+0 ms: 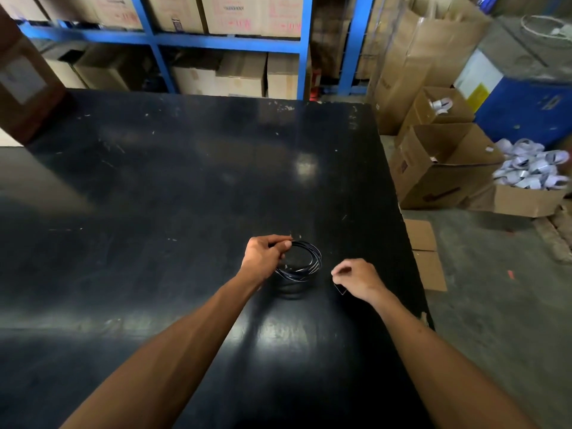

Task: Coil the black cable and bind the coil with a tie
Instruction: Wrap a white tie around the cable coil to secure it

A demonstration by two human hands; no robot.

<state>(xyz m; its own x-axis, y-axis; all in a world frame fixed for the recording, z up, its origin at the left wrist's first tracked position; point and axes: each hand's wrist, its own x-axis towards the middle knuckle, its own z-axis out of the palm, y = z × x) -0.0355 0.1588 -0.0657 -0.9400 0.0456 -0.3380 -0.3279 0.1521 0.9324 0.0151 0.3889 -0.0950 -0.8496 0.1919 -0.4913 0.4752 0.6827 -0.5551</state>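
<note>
The black cable (311,258) is wound into a small round coil of several loops, held just above the glossy black table (185,181). My left hand (264,257) grips the coil at its left side, thumb and fingers pinched over the strands. My right hand (356,278) is a little to the right of the coil, apart from it, with fingers curled. A thin dark strip, apparently a tie (340,288), pokes out below its fingers. The coil's reflection shows on the table under it.
The table's right edge runs close past my right hand, with concrete floor beyond. Open cardboard boxes (445,168), one heaped with white bundles (532,165), stand on the floor to the right. Blue shelving (223,41) with cartons lines the back. A brown box (24,82) sits far left.
</note>
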